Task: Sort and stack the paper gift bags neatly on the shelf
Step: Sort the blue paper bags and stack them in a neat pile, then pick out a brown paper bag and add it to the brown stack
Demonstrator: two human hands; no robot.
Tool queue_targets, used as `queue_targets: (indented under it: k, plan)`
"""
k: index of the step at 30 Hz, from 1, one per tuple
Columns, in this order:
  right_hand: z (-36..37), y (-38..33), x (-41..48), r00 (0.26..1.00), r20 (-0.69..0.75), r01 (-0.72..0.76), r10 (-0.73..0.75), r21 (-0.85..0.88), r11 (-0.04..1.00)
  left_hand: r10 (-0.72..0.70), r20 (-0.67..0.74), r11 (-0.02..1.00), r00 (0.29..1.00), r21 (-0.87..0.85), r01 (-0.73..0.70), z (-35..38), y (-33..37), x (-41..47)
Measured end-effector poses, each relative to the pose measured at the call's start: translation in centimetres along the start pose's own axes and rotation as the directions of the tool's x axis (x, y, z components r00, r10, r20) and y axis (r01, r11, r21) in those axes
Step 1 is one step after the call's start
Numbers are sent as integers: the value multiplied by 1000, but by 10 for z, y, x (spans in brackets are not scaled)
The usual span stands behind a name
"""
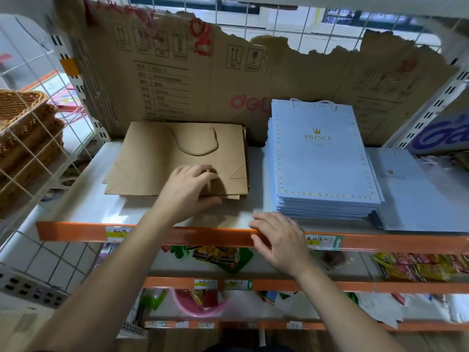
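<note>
A low stack of flat brown paper gift bags (162, 151) lies on the left of the white shelf (83, 199), rope handle on top. My left hand (189, 190) rests on the stack's front edge, fingers spread on the top bag and thumb at the stack's edge. To the right stands a taller neat stack of light blue "PRINCE" gift bags (322, 158). A further blue-grey "PRINCE" bag (411, 194) lies flat at the far right. My right hand (279, 240) lies flat over the shelf's orange front rail (177, 236), holding nothing.
Torn brown cardboard (203, 72) lines the back of the shelf against a white wire grid. Wicker baskets (22, 128) sit behind the wire side panel at left. Lower shelves hold snack packets (218, 255) and a pink bowl (200, 306).
</note>
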State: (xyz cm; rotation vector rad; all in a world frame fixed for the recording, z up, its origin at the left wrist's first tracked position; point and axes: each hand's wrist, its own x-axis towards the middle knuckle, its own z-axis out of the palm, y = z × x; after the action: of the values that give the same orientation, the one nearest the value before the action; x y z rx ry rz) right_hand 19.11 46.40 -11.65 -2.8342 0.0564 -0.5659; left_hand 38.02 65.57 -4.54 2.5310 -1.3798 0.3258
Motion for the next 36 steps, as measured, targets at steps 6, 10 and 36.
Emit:
queue_targets:
  k: [6,10,36]
  plan:
    - [-4,-1,-1,1000,0,-4,4,-8,1000,13,-101,1000,995,0,-13,19,22,31]
    - [-4,-1,0,1000,19,-9,9,5,1000,4,-114,1000,994,8,-3,18,20,34]
    - [-12,-3,0,999,40,-25,22,63,998,-514,-69,844,855,-218,490,-20,-41,-16]
